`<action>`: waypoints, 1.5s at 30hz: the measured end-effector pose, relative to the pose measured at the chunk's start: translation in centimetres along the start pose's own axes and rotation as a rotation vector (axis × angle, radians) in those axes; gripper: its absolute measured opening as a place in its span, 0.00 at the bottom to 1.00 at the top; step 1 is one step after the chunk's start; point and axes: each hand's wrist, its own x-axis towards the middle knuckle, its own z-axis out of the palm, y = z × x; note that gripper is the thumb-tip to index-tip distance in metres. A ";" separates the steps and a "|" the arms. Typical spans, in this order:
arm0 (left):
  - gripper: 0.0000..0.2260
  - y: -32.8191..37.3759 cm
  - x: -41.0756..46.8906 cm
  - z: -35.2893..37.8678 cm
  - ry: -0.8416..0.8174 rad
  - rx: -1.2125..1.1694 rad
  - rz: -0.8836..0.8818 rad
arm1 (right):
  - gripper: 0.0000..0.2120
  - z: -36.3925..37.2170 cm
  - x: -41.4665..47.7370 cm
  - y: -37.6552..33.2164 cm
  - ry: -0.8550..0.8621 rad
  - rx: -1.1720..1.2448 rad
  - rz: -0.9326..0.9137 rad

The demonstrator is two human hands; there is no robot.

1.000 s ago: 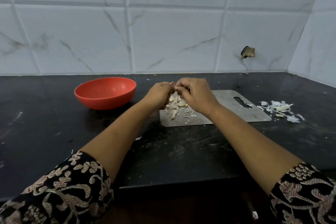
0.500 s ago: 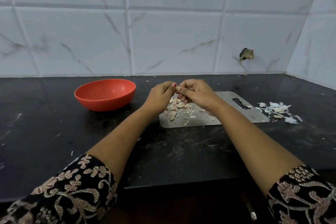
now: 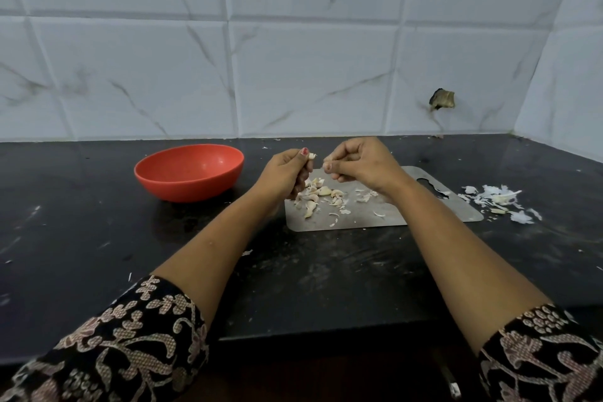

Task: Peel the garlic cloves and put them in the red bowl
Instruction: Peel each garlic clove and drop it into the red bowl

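Note:
The red bowl (image 3: 189, 171) stands on the black counter at the left, and nothing shows inside it. Several garlic cloves (image 3: 318, 194) and bits of skin lie on the left part of a steel cutting board (image 3: 437, 215). Above them my left hand (image 3: 287, 173) pinches one garlic clove (image 3: 312, 156) between thumb and fingers. My right hand (image 3: 359, 161) is a little to its right, its fingers curled and pinching what looks like a bit of skin (image 3: 326, 160). The two hands are slightly apart.
A heap of white garlic skins (image 3: 499, 201) lies on the counter right of the board. The tiled wall runs behind, with a broken hole (image 3: 442, 99) at the right. The counter's front edge is near my forearms.
The hands, joined on the clove before, have pulled a little apart; the left one keeps the clove and the right one has drawn away to the right.

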 end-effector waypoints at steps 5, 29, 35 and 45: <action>0.15 -0.4 0.0 0.1 -0.009 0.111 -0.002 | 0.12 -0.7 0.2 0.7 -0.128 -0.306 0.085; 0.05 -0.9 0.1 0.1 0.035 0.265 0.041 | 0.02 -0.1 0.1 0.2 0.015 -0.414 -0.002; 0.07 -0.9 0.1 0.0 0.062 0.278 0.053 | 0.10 0.1 0.1 0.1 -0.048 -0.469 0.014; 0.03 -0.9 0.1 -0.1 0.091 0.361 0.052 | 0.08 0.1 0.0 0.1 -0.057 -0.565 0.002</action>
